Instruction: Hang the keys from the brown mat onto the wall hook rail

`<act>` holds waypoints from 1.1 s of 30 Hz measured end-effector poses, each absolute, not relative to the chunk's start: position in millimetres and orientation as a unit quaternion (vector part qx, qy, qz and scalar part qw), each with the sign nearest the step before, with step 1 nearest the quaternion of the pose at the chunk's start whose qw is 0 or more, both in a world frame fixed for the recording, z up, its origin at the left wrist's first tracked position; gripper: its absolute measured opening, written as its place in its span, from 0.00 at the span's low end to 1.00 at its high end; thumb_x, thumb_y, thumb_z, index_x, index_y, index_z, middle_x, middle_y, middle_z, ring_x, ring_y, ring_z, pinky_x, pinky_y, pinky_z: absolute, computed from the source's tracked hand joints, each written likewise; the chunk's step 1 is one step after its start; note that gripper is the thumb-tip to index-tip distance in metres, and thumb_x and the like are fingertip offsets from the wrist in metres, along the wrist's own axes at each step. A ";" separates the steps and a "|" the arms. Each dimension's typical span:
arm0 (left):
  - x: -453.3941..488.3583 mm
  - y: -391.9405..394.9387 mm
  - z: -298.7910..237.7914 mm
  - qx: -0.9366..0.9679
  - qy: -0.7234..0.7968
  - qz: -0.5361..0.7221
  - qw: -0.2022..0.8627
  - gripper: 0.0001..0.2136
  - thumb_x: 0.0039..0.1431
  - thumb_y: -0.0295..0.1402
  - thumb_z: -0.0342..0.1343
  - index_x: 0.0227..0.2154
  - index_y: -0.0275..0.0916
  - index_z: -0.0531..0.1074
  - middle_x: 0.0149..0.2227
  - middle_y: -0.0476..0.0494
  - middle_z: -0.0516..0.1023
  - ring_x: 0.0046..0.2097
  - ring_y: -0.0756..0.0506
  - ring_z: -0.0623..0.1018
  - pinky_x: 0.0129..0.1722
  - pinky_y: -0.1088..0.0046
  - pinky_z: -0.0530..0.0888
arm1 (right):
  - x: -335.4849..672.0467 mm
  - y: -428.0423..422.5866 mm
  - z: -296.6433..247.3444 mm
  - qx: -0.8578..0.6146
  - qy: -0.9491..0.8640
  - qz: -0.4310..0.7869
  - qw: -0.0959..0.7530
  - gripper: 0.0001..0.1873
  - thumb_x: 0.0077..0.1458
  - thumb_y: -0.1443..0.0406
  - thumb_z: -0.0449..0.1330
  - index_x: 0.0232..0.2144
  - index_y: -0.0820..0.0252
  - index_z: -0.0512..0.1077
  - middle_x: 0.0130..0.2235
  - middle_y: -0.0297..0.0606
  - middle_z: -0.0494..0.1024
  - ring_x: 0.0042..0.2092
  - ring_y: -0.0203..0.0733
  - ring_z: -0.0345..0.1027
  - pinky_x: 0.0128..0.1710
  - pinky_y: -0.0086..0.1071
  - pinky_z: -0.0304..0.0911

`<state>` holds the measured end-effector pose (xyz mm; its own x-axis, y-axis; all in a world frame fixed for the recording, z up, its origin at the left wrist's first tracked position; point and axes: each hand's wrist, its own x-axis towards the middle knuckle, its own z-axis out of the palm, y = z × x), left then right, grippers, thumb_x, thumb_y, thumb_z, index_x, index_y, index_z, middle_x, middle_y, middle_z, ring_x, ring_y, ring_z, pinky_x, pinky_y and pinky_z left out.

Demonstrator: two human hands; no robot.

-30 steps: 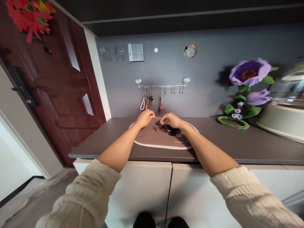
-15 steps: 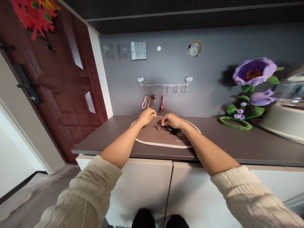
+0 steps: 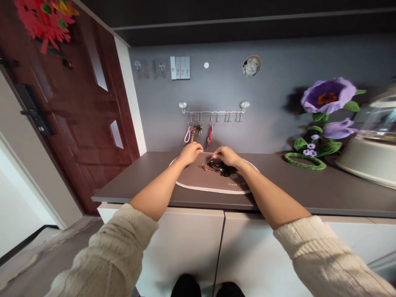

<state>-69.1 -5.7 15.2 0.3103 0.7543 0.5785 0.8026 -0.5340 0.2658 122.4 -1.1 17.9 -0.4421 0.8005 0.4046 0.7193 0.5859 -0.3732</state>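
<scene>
My right hand (image 3: 227, 156) is pinched on a bunch of keys (image 3: 212, 162) at the top of a dark pile. Several more keys and fobs (image 3: 224, 170) lie in that pile on a brown oval mat (image 3: 192, 179) with a pale rim; the hand partly hides them. To the left, my left hand (image 3: 192, 152) hovers over the mat's back left part with its fingers curled together, and nothing shows in them. Behind it, a clear hook rail (image 3: 216, 111) on the wall carries hanging keys (image 3: 199, 130), a pink strap (image 3: 187, 135) and a red key holder (image 3: 210, 133).
Purple artificial flowers (image 3: 328, 97) with a green ring base stand on the counter (image 3: 278, 185) at the right, beside a white domed appliance (image 3: 368, 161). A dark cabinet (image 3: 216, 29) overhangs the counter. At the left is a reddish-brown door (image 3: 86, 107).
My right hand has risen slightly, lifting the keys at its fingertips from the pile. The red key holder on the rail hangs a little tilted. My left hand has hardly moved.
</scene>
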 end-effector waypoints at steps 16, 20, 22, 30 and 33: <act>-66.6 -7.2 14.8 -0.813 -0.462 -0.355 0.021 0.08 0.52 0.29 0.49 0.30 0.37 0.73 0.33 0.44 0.73 0.37 0.47 0.70 0.40 0.72 0.65 | 127.3 -2.6 28.6 -0.475 -0.796 0.113 0.358 0.09 0.48 0.63 0.55 0.26 0.64 0.71 0.28 0.38 0.75 0.30 0.35 0.64 0.33 0.28 0.57; -65.3 -6.7 15.1 -0.813 -0.456 -0.361 0.015 0.08 0.52 0.30 0.49 0.30 0.37 0.73 0.33 0.44 0.73 0.37 0.48 0.70 0.40 0.71 0.65 | 129.5 1.5 28.6 -0.455 -0.789 0.137 0.389 0.11 0.46 0.59 0.57 0.24 0.64 0.70 0.27 0.38 0.75 0.30 0.36 0.64 0.34 0.29 0.57; -64.3 -7.3 15.7 -0.814 -0.451 -0.366 0.011 0.08 0.52 0.29 0.49 0.29 0.37 0.73 0.32 0.44 0.73 0.36 0.48 0.70 0.40 0.72 0.66 | 130.0 1.6 29.3 -0.453 -0.784 0.145 0.399 0.13 0.46 0.58 0.57 0.24 0.64 0.70 0.27 0.37 0.74 0.30 0.35 0.63 0.34 0.29 0.56; -59.7 -12.3 18.7 -0.814 -0.427 -0.393 -0.020 0.06 0.50 0.28 0.51 0.28 0.35 0.73 0.30 0.45 0.72 0.34 0.49 0.70 0.39 0.73 0.66 | 128.6 -5.0 35.8 -0.420 -0.764 0.205 0.445 0.18 0.41 0.52 0.57 0.23 0.63 0.67 0.26 0.35 0.71 0.29 0.35 0.60 0.35 0.30 0.55; -57.1 -13.2 18.8 -0.803 -0.431 -0.409 -0.045 0.06 0.49 0.30 0.52 0.28 0.35 0.73 0.30 0.45 0.72 0.33 0.50 0.70 0.37 0.73 0.66 | 128.2 -5.9 38.0 -0.408 -0.759 0.218 0.459 0.20 0.40 0.50 0.57 0.23 0.64 0.67 0.25 0.34 0.70 0.29 0.34 0.59 0.35 0.30 0.55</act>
<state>-57.1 -13.2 18.8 0.2935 0.7288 0.6187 0.6551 -0.6247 0.4250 128.2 -5.9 38.0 -0.2465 0.8186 0.5188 0.4184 0.5727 -0.7050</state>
